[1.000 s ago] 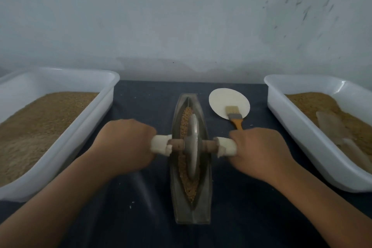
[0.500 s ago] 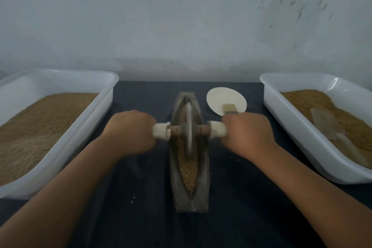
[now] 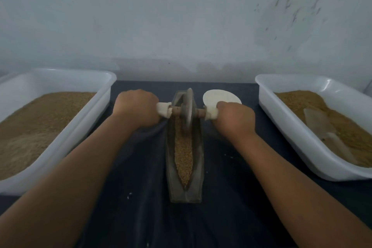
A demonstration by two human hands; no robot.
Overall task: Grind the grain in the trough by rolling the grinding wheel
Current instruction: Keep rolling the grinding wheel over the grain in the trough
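A narrow boat-shaped metal trough (image 3: 198,169) lies lengthwise on the dark cloth, its groove filled with brown grain (image 3: 183,153). The grey grinding wheel (image 3: 188,109) stands upright at the trough's far end, on a wooden axle with white-wrapped handles. My left hand (image 3: 137,106) grips the left handle and my right hand (image 3: 234,118) grips the right handle, both arms stretched forward. The wheel's lower edge sits in the grain.
A white tub (image 3: 96,106) of brown grain stands at the left. Another white tub (image 3: 281,125) at the right holds grain and a clear scoop (image 3: 322,125). A round white disc (image 3: 219,96) lies beyond my right hand. A wall stands close behind the table.
Both hands have pushed the wheel away from me, from the trough's middle to its far end. The brush on the white disc is now hidden behind my right hand.
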